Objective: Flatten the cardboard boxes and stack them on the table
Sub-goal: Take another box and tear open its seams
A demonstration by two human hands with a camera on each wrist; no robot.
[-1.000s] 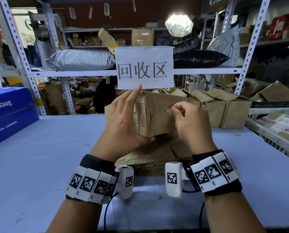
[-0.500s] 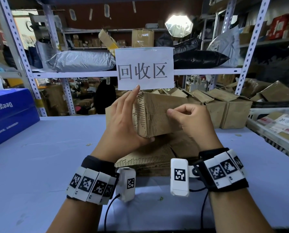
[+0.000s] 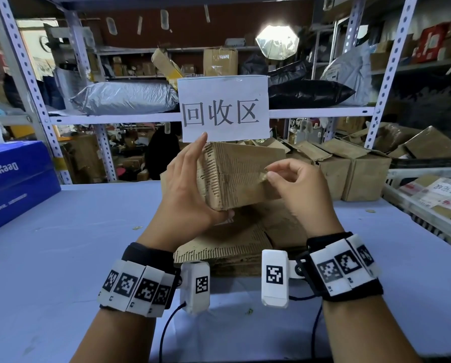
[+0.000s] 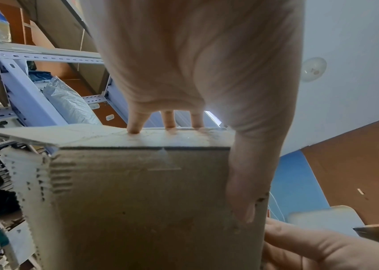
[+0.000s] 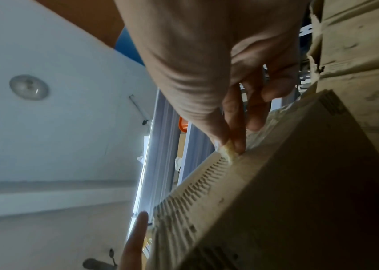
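Observation:
A worn brown cardboard box (image 3: 235,176) with stripped corrugated faces is held up above the table. My left hand (image 3: 187,189) grips its left end, fingers along the far side and thumb (image 4: 244,184) under the near face (image 4: 142,210). My right hand (image 3: 295,184) pinches a small strip of tape or torn paper (image 3: 262,176) on the box's right part; the right wrist view shows thumb and forefinger closed on that strip (image 5: 229,151) at the box (image 5: 288,201) edge. Beneath lies a stack of flattened cardboard (image 3: 227,244) on the table (image 3: 62,258).
Several unflattened boxes (image 3: 350,174) stand at the back right of the table. A blue carton (image 3: 12,179) sits at the left edge, a white crate of parcels (image 3: 434,195) at the right. A paper sign (image 3: 223,108) hangs on the shelf frame behind.
My right hand went from pinching the box face to lying against it, and now pinches the small strip again, slightly raised. The left hand and box have stayed put.

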